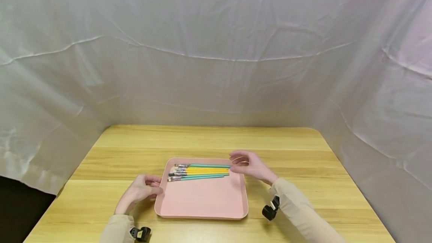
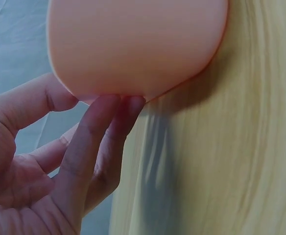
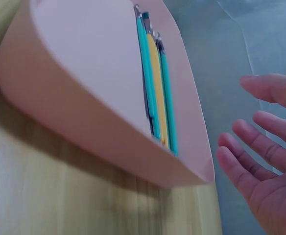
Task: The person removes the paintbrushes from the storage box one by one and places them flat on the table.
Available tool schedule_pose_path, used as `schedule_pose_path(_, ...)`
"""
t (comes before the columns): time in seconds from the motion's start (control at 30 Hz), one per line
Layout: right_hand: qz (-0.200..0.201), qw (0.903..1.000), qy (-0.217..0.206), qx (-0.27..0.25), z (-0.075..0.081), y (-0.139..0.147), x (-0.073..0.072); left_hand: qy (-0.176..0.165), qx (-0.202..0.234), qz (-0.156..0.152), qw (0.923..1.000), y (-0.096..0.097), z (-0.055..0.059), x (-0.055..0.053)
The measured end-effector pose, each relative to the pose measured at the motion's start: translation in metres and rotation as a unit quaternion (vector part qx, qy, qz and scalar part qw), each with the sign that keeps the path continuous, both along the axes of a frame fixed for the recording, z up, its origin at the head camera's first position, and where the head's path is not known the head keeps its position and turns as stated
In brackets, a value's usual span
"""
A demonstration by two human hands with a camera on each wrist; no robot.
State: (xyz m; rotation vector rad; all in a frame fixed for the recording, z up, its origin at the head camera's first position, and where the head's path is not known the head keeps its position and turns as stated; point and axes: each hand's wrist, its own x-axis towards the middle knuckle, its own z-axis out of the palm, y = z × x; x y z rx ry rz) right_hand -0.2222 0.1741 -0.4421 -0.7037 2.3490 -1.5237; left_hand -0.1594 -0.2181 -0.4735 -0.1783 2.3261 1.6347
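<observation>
A shallow pink tray (image 1: 202,201) with rounded corners lies on the wooden table in the head view. Across its far half lie several paintbrushes (image 1: 202,171) side by side, with teal and yellow handles and bristle ends to the left. My left hand (image 1: 136,190) grips the tray's left edge; in the left wrist view its fingertips (image 2: 133,104) press the outer wall near a corner. By the far right corner, my right hand (image 1: 251,166) is held with fingers spread and nothing in them. A gap shows between its fingers and the tray in the right wrist view.
The wooden table (image 1: 287,140) extends around the tray on all sides. Pale grey sheeting (image 1: 216,85) hangs behind it and along both sides. A small black camera (image 1: 271,208) is strapped at the right wrist, another (image 1: 143,233) at the left.
</observation>
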Motion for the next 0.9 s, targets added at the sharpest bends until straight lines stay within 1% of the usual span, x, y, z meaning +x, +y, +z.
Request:
schedule_pose_path(0.13, 0.027, 0.9996, -0.013, -0.002, 0.001, -0.013, -0.006, -0.007, 0.003, 0.011, 0.9999, 0.001, -0.001, 0.0)
schedule_pose_path(0.33, 0.053, 0.9979, -0.038, 0.007, -0.001, -0.035, -0.013, -0.008, 0.012, 0.02, 0.9997, 0.001, -0.003, 0.0)
schedule_pose_path(0.43, 0.061, 0.9968, -0.05, 0.011, -0.003, -0.045, -0.016, -0.004, 0.015, 0.017, 0.9997, 0.001, -0.004, 0.0)
schedule_pose_path(0.6, 0.078, 0.9954, -0.054, 0.013, -0.008, -0.058, -0.02, -0.001, 0.024, 0.006, 0.9997, 0.0, -0.005, 0.0)
schedule_pose_path(0.8, 0.087, 0.9927, -0.082, 0.015, -0.015, -0.072, -0.022, 0.003, 0.023, 0.004, 0.9997, 0.0, -0.007, 0.0)
schedule_pose_path(0.9, 0.094, 0.9925, -0.076, 0.016, -0.019, -0.078, -0.024, 0.006, 0.022, 0.003, 0.9997, 0.0, -0.008, -0.001)
